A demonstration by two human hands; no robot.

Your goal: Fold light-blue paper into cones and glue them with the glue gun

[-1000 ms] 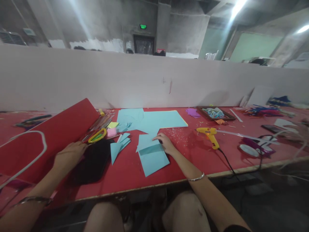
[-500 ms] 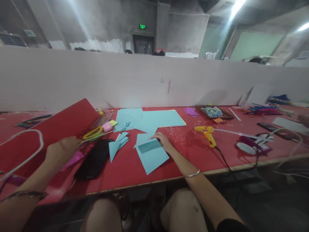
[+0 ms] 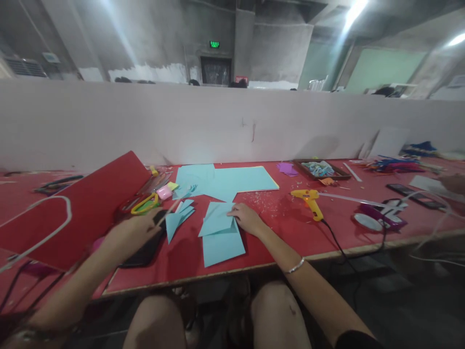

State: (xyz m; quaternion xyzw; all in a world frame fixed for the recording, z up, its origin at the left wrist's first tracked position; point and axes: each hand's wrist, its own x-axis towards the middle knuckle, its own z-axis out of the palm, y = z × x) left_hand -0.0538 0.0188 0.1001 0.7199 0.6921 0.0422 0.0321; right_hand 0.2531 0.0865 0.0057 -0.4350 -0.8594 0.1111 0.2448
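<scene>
My left hand (image 3: 136, 231) is closed round a thin pale stick (image 3: 167, 213), perhaps a pencil; blur hides its exact kind. It hovers over a black phone (image 3: 143, 254), covering part of it. My right hand (image 3: 246, 218) pinches the corner of a light blue paper sheet (image 3: 217, 218), fingertips on top. Under that sheet's front edge lies another blue paper piece (image 3: 223, 247). Between my hands sits a bundle of folded blue paper (image 3: 178, 218). Larger blue sheets (image 3: 250, 179) lie farther back on the red table.
A yellow glue gun (image 3: 308, 199) with a clear glue stick stands right of my right hand, its cord running over the table edge. Behind it is a brown tray (image 3: 341, 174) of scraps. Yellow-handled scissors (image 3: 144, 203) and a red board (image 3: 90, 203) are at left.
My left hand has moved right with the stick, from beside the scissors to above the phone. The blue sheet under my right hand has turned and now lies flatter.
</scene>
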